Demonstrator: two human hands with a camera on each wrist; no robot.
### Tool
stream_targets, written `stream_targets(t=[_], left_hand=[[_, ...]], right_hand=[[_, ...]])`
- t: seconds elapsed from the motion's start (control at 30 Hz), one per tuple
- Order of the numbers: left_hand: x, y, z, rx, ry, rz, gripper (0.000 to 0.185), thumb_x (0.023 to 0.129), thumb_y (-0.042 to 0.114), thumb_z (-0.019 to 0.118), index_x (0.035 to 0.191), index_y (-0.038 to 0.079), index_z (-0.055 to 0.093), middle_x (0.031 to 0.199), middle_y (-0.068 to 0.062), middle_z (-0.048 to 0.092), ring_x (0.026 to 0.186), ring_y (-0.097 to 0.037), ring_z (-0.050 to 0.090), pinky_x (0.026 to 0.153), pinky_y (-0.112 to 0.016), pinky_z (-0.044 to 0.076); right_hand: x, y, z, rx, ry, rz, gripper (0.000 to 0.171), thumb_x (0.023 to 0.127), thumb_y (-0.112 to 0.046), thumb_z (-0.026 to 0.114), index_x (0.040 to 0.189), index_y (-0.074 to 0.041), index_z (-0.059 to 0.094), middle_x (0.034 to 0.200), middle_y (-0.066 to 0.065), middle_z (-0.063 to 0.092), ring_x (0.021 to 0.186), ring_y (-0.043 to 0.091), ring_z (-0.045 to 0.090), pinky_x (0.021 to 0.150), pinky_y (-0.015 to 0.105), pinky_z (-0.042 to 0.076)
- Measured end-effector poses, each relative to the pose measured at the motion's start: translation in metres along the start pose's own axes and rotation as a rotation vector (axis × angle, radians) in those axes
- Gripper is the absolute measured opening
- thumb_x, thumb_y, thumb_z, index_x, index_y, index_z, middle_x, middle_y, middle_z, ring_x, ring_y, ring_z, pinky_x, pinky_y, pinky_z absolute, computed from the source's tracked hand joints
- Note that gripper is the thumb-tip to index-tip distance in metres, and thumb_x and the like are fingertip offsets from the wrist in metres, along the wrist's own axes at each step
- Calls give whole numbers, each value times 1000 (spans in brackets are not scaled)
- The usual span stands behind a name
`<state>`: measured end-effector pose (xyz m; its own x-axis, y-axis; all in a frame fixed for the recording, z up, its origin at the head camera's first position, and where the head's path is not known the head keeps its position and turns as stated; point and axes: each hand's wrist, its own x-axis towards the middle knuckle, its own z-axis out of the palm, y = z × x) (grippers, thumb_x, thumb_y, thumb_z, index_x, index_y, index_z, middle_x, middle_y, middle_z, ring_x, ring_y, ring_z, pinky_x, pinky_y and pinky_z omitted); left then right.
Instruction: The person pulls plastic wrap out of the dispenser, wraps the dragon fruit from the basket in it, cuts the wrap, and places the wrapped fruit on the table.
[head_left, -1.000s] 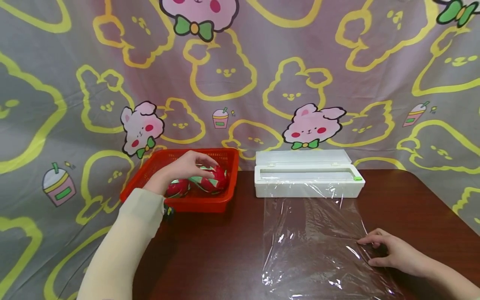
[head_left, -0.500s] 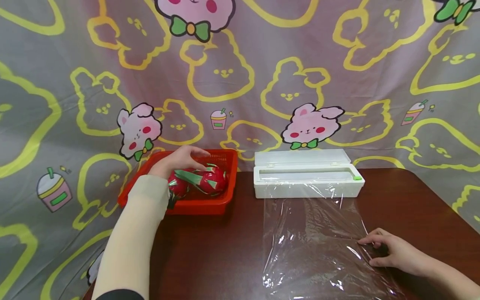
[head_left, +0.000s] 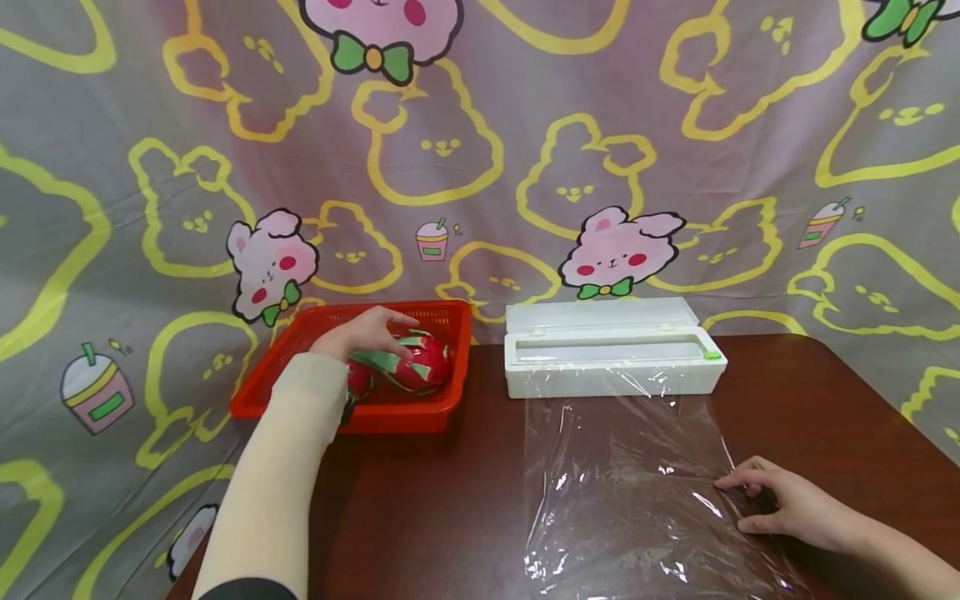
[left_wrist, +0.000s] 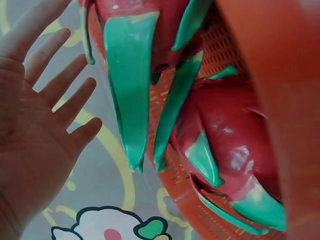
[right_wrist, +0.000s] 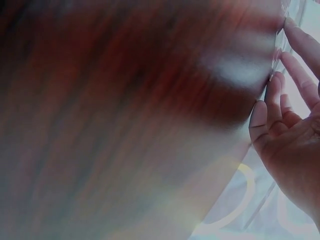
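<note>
Head view: my left hand [head_left: 363,332], fingers spread, has lowered toward the dragon fruit [head_left: 431,368] in the red basket [head_left: 408,421], so reaching seems nearly finished. My right hand [head_left: 797,510], fingers loose, touches the film [head_left: 622,508]

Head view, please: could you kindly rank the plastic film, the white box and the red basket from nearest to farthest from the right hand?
1. Plastic film: its right edge is at the fingertips of the right hand.
2. White box: beyond the film, toward the back.
3. Red basket: left of the box.
</note>
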<state>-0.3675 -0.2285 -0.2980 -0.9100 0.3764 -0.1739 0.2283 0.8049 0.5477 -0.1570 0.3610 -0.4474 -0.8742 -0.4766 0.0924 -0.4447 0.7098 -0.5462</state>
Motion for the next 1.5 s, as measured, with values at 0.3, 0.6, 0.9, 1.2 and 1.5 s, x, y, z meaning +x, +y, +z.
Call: stream_targets(t=[0.3,0.6,0.9,1.2,1.5], left_hand=[[7,2,2,20,-26,-23,82,71,23,88,143,17,50,135,-8,54,119,-28,46,84,-41,53],[10,-2,2,48,-75,-54,79,71,25,87,142,16,52,134,-10,53,121,-30,44,91,-45,50],[18,-7,3,68,-164,-48,93,70,23,88,149,16,40,143,-13,44,127,-34,39,100,-53,41],[28,-9,5,117,-165,-62,104,67,24,90,152,18,31,145,-12,41,129,-34,37,102,-53,39],[23,-10,10,135,-192,-126,97,66,27,90,146,18,37,137,-12,44,124,-33,39,96,-50,44]], right_hand=[[0,0,1,-12,14,-8,44,76,-36,81,115,-18,69,101,-12,48,81,1,42,64,20,37],[-1,2,5,11,30,-56,42,76,-30,82,115,-18,69,102,-12,50,81,2,42,63,21,38],[0,1,3,6,10,-16,42,77,-33,81,115,-19,69,103,-10,50,81,1,42,62,23,39],[-1,2,5,-5,36,-26,42,76,-33,82,114,-20,69,102,-11,50,80,1,42,62,22,38],[1,1,8,-22,69,-65,42,75,-29,83,113,-19,69,100,-13,48,79,1,42,61,20,37]])
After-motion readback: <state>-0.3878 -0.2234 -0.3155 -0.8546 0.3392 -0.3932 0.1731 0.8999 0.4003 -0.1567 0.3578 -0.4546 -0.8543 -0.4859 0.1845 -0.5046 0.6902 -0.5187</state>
